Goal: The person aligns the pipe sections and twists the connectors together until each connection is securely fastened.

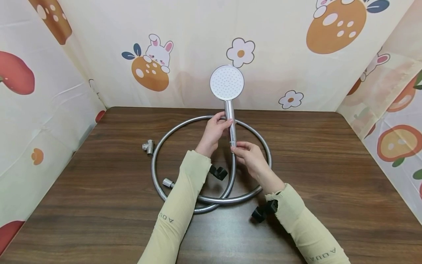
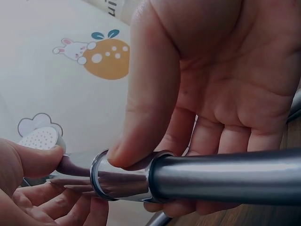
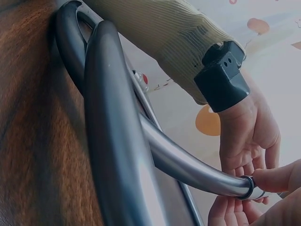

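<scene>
My left hand (image 1: 212,132) grips the chrome handle of a hand shower (image 1: 226,82), which points away from me, its round white nozzle face turned up. Below it, my right hand (image 1: 250,157) pinches the shiny connector nut (image 2: 129,182) between thumb and fingers, where the metal shower hose (image 2: 225,176) meets the handle. In the left wrist view, the right thumb lies on the nut and the hose runs off to the right. The right wrist view shows the hose (image 3: 188,167) leading up to both hands, with its looped coils close to the camera.
The rest of the hose lies coiled on the brown wooden table (image 1: 99,205). Its free end fitting (image 1: 168,182) sits beside my left forearm. A small chrome valve (image 1: 148,147) is left of the coil. Printed fabric (image 1: 197,44) encloses the back and sides.
</scene>
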### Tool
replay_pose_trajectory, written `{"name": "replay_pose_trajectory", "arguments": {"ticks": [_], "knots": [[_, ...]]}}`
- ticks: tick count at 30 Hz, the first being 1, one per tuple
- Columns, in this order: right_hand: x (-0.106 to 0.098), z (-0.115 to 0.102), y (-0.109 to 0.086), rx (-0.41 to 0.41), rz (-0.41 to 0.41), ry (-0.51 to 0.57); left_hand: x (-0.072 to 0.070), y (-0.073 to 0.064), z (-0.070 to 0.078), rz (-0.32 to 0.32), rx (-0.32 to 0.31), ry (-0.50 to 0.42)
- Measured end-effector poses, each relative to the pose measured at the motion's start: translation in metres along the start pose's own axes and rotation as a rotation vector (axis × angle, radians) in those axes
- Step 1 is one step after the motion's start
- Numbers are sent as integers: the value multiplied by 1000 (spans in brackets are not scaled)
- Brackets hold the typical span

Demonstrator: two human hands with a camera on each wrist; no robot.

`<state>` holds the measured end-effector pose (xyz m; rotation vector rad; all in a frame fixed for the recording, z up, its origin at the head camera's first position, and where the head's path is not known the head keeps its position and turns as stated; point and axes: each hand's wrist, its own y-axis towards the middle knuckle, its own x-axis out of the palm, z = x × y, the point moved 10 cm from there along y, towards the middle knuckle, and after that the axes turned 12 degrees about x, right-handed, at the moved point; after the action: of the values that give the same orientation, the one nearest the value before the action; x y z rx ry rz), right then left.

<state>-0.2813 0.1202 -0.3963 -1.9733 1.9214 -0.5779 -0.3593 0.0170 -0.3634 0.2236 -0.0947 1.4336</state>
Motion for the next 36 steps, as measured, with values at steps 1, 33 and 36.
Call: {"name": "replay_pose_trajectory", "arguments": {"ticks": [1, 33, 36], "knots": [[0, 0, 0, -4, -4, 3, 0, 0, 0, 0, 1, -5], [8, -3, -2, -45, -80, -69, -1, 0, 0, 9, -5, 0], [5, 0, 0, -13, -44, -94, -1, 0, -2, 9, -9, 1]]}}
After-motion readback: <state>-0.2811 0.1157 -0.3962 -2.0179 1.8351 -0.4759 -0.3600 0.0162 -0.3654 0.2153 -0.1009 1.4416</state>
